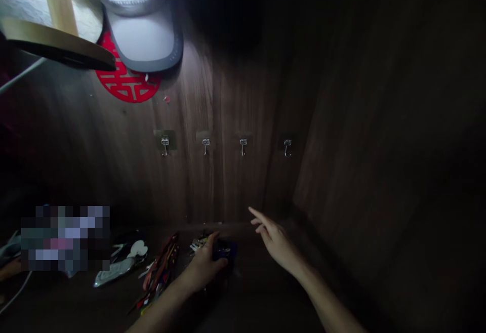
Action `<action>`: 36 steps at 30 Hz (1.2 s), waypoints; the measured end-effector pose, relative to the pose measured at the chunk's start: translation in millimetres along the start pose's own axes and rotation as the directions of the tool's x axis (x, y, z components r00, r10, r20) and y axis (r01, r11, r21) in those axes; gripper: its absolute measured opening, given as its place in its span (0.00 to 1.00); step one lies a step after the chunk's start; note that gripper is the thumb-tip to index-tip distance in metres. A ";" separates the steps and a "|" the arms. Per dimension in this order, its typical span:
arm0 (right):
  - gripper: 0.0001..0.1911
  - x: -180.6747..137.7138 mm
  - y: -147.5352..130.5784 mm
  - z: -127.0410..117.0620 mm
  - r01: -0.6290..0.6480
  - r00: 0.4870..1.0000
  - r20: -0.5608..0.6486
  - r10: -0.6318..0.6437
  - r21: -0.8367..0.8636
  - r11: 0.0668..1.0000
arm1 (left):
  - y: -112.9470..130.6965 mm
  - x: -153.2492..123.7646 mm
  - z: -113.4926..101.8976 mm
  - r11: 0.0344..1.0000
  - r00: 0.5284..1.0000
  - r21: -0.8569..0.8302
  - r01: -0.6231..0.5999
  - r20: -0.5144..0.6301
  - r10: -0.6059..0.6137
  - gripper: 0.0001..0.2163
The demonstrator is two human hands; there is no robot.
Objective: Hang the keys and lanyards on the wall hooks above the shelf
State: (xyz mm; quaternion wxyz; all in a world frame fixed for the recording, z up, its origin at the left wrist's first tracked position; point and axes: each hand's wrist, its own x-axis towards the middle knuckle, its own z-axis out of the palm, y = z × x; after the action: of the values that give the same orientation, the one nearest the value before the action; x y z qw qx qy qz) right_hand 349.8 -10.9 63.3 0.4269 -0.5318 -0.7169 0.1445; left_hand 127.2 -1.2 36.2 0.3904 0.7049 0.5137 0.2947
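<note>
My left hand [205,266] is over a bunch of keys [198,243] on the dark wooden surface. Its thumb and a finger are spread apart, and a dark blue item [227,250] shows beside them. Whether the hand touches these things is too dim to tell. My right hand [272,234] is raised to the right, open, its index finger stretched toward the back panel with nothing in it. To the left of my left hand lies a tangle of red and yellow straps with keys [163,267].
Several metal hooks [243,144] are stuck in a row on the wooden back panel. A grey cap [146,39] hangs over a red round paper cutout [132,87], beside a wooden stand [56,39]. Lower left are a silver-grey object [114,271] and a white cable [21,290].
</note>
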 end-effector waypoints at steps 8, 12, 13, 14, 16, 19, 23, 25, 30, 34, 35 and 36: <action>0.32 -30.0 -12.6 35.1 -0.049 0.987 0.155 0.050 -0.013 0.999 | -12.1 -44.5 -38.7 0.978 0.991 -0.196 -0.075 0.091 0.095 0.26; 0.27 -37.7 -12.5 53.4 -0.034 0.996 0.079 0.034 -0.001 0.999 | -18.9 -58.9 -68.6 0.975 0.992 -0.186 -0.123 -0.047 0.116 0.19; 0.25 -39.5 -11.0 58.0 -0.035 0.999 0.033 0.035 0.000 0.999 | -22.7 -60.4 -76.6 0.976 0.989 -0.180 -0.126 -0.102 0.109 0.17; 0.22 -41.3 -8.8 62.3 -0.043 0.999 -0.022 0.043 -0.002 0.999 | -27.4 -61.5 -84.6 0.978 0.984 -0.175 -0.117 -0.153 0.091 0.16; 0.18 -44.6 -3.1 69.1 -0.070 0.990 -0.124 0.068 -0.009 0.998 | -39.5 -63.2 -99.8 0.984 0.973 -0.161 -0.075 -0.228 0.037 0.17; 0.15 -47.4 3.0 74.3 -0.091 0.978 -0.194 0.082 -0.037 0.995 | -61.7 -66.4 -118.7 0.997 0.948 -0.071 -0.035 -0.318 0.011 0.18; 0.12 -47.2 0.7 76.8 -0.087 0.990 -0.118 0.074 -0.103 0.991 | -88.0 -71.0 -127.2 0.993 0.928 0.093 -0.072 -0.359 0.101 0.17; 0.12 -46.8 0.1 78.4 -0.092 0.994 -0.077 0.082 -0.128 0.988 | -94.3 -72.9 -122.8 0.989 0.942 0.118 -0.092 -0.311 0.124 0.18; 0.14 -45.8 3.3 79.5 -0.174 0.985 -0.030 0.172 -0.072 0.982 | -91.8 -76.9 -108.8 0.984 0.952 0.048 -0.170 -0.251 0.177 0.25; 0.19 -39.7 -19.8 74.2 -0.217 0.975 0.058 0.214 0.052 0.975 | -81.1 -78.2 -119.6 0.986 0.978 -0.064 -0.153 -0.157 0.141 0.27; 0.21 -37.1 -30.4 72.4 -0.215 0.976 0.061 0.211 0.077 0.974 | -76.7 -78.5 -125.5 0.987 0.982 -0.073 -0.141 -0.137 0.130 0.27; 0.22 -34.0 -42.0 70.7 -0.211 0.977 0.057 0.206 0.110 0.971 | -71.4 -78.9 -132.2 0.988 0.985 -0.075 -0.133 -0.121 0.124 0.26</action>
State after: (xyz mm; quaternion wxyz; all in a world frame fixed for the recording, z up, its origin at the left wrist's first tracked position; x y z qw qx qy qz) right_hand 271.2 -40.1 33.5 0.4230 -0.5751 -0.6572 0.2418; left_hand -39.6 -31.8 43.1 0.3689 0.7016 0.4763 0.3806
